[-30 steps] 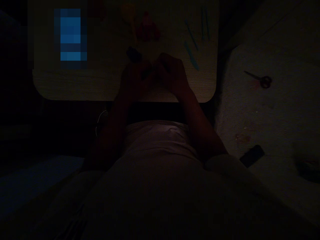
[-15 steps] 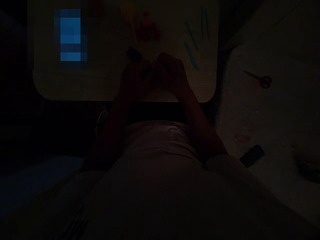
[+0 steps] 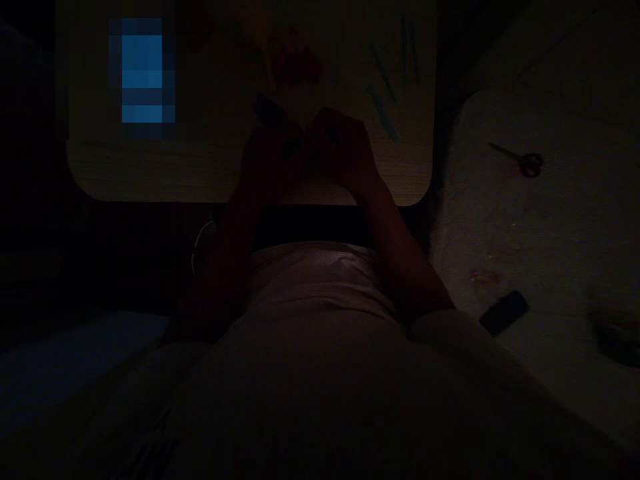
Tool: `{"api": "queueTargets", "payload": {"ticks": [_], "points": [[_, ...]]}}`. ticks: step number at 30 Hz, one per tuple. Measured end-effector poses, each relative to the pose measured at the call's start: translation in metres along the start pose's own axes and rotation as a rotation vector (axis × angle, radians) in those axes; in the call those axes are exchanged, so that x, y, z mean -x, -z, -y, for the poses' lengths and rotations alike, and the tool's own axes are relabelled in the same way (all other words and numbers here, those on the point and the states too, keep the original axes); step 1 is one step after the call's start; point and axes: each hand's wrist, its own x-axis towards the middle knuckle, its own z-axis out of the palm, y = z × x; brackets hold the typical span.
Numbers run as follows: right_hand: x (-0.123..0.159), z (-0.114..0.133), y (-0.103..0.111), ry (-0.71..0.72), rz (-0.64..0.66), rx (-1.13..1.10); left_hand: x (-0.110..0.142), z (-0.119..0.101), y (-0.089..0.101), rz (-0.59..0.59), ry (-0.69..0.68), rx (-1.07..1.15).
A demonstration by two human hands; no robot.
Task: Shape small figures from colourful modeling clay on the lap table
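Observation:
The light is very dim. My left hand (image 3: 270, 160) and my right hand (image 3: 345, 143) meet over the near part of the wooden table (image 3: 150, 177), fingers curled and fingertips close together. A dark patch shows by the left fingers, but what the hands pinch is too dark to name. Just beyond my left hand lies a dark bluish lump (image 3: 269, 110). Farther off are a red piece (image 3: 297, 65) with rounded parts and a yellow-orange piece (image 3: 257, 30) with a long thin stem.
Several thin turquoise sticks (image 3: 383, 72) and a wider, blade-like turquoise tool (image 3: 383, 115) lie on the table's right side. On a pale surface to the right are scissors (image 3: 527, 163) and a dark rectangular object (image 3: 505, 312). A blurred blue patch (image 3: 141, 63) covers the upper left.
The picture's brightness differs slightly. Both hands stay in nearly the same place with fingers curled, and the things on the table have not moved.

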Motion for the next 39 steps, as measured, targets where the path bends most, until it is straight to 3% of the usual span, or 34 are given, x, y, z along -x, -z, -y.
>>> {"api": "queueTargets", "payload": {"ticks": [33,39], "points": [[-0.001,-0.008,-0.005,0.016,-0.026,0.012,0.001,0.000,0.001,-0.014,-0.011,0.005],[-0.001,-0.011,-0.006,0.089,-0.040,0.058,0.002,-0.005,0.004,0.021,0.040,0.027]]}}
